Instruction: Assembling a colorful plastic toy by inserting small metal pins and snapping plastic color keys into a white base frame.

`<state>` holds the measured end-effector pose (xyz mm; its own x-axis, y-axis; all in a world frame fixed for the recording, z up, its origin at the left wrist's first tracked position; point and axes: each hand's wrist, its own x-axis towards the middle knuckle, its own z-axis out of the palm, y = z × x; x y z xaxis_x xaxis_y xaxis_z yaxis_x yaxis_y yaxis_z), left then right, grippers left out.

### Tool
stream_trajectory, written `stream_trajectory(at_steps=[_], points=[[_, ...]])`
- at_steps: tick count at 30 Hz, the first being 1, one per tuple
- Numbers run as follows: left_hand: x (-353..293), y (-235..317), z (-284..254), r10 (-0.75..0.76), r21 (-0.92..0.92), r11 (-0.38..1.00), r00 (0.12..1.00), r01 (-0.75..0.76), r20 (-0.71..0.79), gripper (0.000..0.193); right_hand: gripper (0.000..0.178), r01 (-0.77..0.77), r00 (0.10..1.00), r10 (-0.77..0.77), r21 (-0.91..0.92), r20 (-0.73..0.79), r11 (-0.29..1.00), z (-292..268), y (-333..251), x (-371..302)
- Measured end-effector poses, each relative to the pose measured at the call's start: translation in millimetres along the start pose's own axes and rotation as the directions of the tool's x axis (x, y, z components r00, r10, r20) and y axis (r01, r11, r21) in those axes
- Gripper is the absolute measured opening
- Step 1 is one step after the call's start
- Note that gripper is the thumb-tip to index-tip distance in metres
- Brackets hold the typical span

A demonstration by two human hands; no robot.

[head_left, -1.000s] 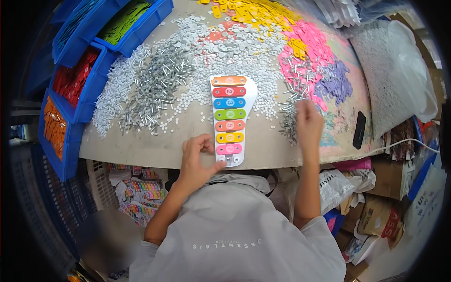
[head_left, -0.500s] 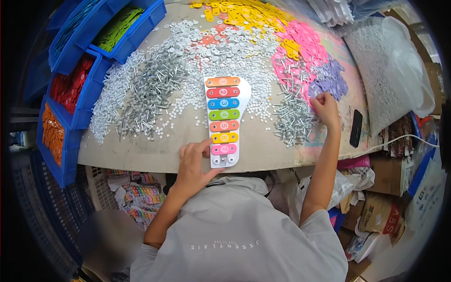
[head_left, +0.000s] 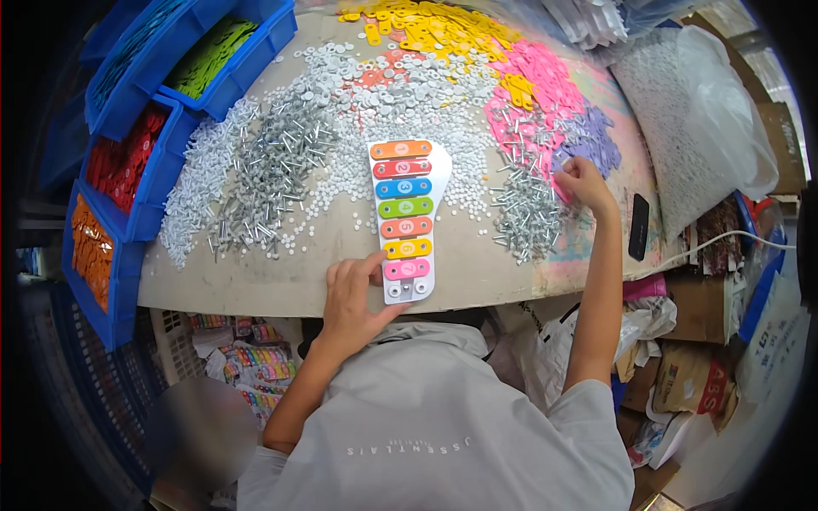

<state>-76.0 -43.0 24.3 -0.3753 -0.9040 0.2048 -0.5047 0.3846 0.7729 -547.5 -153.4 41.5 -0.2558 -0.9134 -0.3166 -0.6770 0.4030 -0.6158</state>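
My left hand point(head_left: 348, 300), thumb and fingers apart, holds the toy xylophone point(head_left: 407, 228) by its near corner — my right hand point(head_left: 588, 183) curls beside purple strips point(head_left: 601, 140), whether pinching anything I can't tell.

White toy xylophone point(head_left: 406, 208) at the near table edge point(head_left: 477, 298), striped orange, red, blue, green, coral, yellow, pink; yellow plates point(head_left: 443, 32) by the far edge, purple plates point(head_left: 599, 145) toward the right.

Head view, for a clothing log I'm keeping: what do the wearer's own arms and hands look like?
The left hand and right hand wear no gloves. Both forearms are uncovered, below short grey sleeves. The matching grey shirt bears small pale lettering.
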Motion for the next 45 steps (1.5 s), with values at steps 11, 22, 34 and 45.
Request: stream_trajectory(at_steps=[11, 22, 34, 45], points=[[-6.3, -7.3, 2.2, 0.012, -0.056, 0.998, 1.000, -0.013, -0.023, 0.080, 0.016, 0.301, 0.742, -0.332, -0.153, -0.582, 0.941, 44.2, -25.2, -62.1], [-14.6, -7.5, 11.9, -0.301, -0.383, 0.906, 0.909, 0.179, -0.287, 0.036, 0.024, 0.404, 0.902, -0.298, 0.366, -0.312, 0.838, 136.5, -118.1, -192.6], [-13.3, 28.0, 12.3, -0.295, -0.683, 0.701, 0.955, 0.207, -0.014, 0.038, 0.018, 0.194, 0.955, -0.297, 0.727, 0.015, 0.659, 172.6, -140.4, -219.5], [-8.2, 12.0, 3.9, -0.103, -0.132, 0.987, 0.993, 0.096, -0.051, 0.044, 0.012, 0.438, 0.893, -0.449, 0.284, -0.030, 0.853, 180.1, -152.3, -204.8]])
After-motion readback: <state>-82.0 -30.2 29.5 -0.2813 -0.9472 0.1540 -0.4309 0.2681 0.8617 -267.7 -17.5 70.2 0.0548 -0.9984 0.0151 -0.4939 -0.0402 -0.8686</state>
